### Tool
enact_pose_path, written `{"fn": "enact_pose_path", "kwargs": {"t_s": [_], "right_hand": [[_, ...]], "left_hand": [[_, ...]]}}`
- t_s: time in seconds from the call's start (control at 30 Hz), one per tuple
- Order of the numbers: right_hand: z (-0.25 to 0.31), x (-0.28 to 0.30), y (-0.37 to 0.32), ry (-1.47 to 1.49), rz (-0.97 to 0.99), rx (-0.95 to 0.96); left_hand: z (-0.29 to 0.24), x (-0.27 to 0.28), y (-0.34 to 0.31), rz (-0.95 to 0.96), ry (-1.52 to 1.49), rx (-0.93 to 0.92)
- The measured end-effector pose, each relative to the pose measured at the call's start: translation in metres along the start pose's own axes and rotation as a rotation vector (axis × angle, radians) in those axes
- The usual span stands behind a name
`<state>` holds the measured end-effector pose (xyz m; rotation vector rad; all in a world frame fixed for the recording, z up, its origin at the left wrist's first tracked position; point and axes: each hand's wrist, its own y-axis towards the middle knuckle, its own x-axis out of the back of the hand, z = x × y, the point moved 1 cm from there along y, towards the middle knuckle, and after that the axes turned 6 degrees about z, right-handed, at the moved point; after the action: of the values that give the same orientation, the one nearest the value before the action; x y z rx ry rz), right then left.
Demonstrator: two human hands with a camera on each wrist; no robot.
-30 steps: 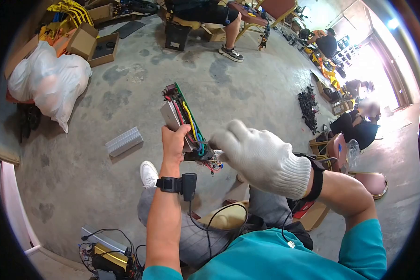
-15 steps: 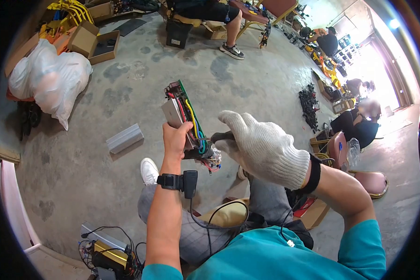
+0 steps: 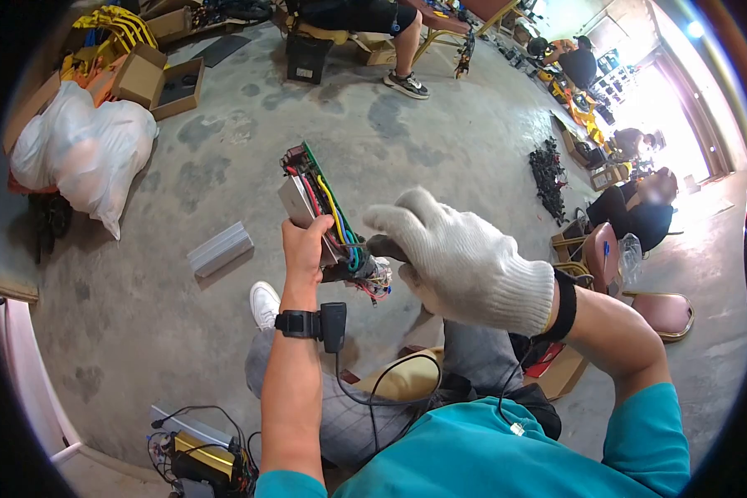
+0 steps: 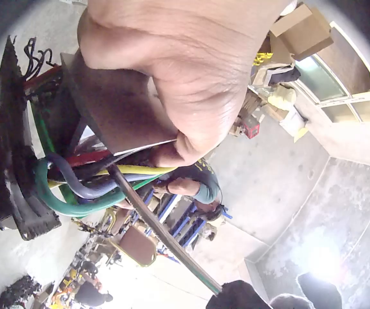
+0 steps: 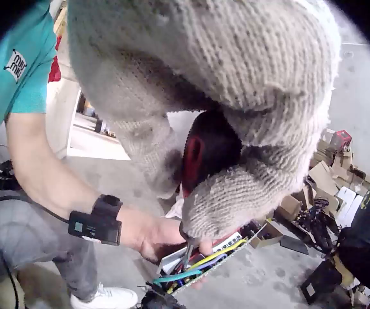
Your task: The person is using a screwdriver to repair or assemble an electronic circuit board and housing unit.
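Note:
My bare left hand (image 3: pixel 305 245) grips a circuit board assembly (image 3: pixel 314 166) with its thumb over the near side. The assembly has a green board, a grey metal plate (image 3: pixel 294 202) and red, yellow, blue and green wires (image 4: pixel 75 199). To its right, my right hand (image 3: pixel 473 266), in a white knitted glove, holds a screwdriver. Its black and red handle (image 5: pixel 212 151) shows between the gloved fingers in the right wrist view. In the left wrist view, the metal shaft (image 4: pixel 166 238) reaches in among the wires beside the plate; its tip is hidden there.
A silver aluminium housing (image 3: pixel 221 251) lies on the concrete floor at left. Near my left elbow sits a gold unit with cables (image 3: pixel 201 456). A white plastic bag (image 3: pixel 83 158) and an open cardboard box (image 3: pixel 178 87) stand farther back. Other people sit at the back and right.
The gloved fingers have shifted around the screwdriver handle, opening out and then bending again. My left hand keeps its hold on the assembly, and the head view has moved slightly.

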<state>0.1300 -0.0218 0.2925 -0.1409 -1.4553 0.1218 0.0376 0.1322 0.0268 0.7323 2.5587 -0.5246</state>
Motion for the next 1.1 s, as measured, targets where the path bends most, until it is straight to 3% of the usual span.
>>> {"fn": "enact_pose_path", "kwargs": {"t_s": [0.03,0.07,0.13,0.27,0.37,0.43,0.47,0.53,0.67,0.73,0.83,0.87,0.93,0.97,1.07,1.1], "right_hand": [[-0.002,-0.001,0.000,-0.016,-0.040,0.120],[-0.001,-0.002,-0.001,-0.015,-0.039,0.121],[0.002,-0.003,0.000,-0.015,0.112,-0.032],[0.006,-0.003,0.001,0.016,0.113,-0.214],[0.002,-0.002,-0.004,0.037,0.001,-0.067],[-0.005,-0.006,-0.001,-0.052,-0.032,0.162],[-0.004,-0.007,-0.002,-0.050,-0.033,0.159],[0.003,0.001,0.000,0.041,0.139,-0.158],[-0.003,0.001,0.000,0.045,0.092,-0.196],[-0.009,-0.003,-0.004,0.051,-0.009,0.058],[-0.008,-0.005,-0.002,0.018,-0.014,0.107],[-0.006,-0.002,-0.001,0.023,-0.011,0.099],[0.003,0.010,0.002,0.055,0.157,-0.200],[0.004,0.012,0.000,0.065,0.165,-0.209],[-0.001,0.012,0.001,0.016,0.032,0.038],[-0.004,0.011,0.003,0.018,0.033,0.037]], "left_hand": [[0.001,0.000,0.000,-0.004,-0.016,0.013],[0.001,0.001,0.000,-0.006,-0.016,0.013],[-0.002,-0.001,-0.002,-0.024,-0.034,0.008],[-0.011,-0.005,-0.008,-0.009,-0.033,0.002],[-0.007,-0.004,-0.006,-0.006,-0.061,0.007],[-0.008,-0.008,-0.008,-0.070,-0.044,-0.034],[-0.009,-0.006,-0.007,-0.068,-0.042,-0.032],[-0.009,-0.003,-0.005,0.032,-0.063,-0.001],[-0.005,0.000,-0.003,-0.001,-0.048,0.009],[-0.004,0.000,-0.005,-0.015,-0.074,0.008],[-0.003,0.001,-0.004,-0.018,-0.109,0.004],[0.004,0.007,0.002,0.012,-0.122,0.015],[0.001,0.008,0.001,0.033,-0.128,0.030],[-0.001,0.007,0.000,0.053,-0.137,0.030],[-0.009,0.001,-0.006,0.060,-0.175,0.072],[-0.009,0.001,-0.006,0.070,-0.209,0.086]]}}
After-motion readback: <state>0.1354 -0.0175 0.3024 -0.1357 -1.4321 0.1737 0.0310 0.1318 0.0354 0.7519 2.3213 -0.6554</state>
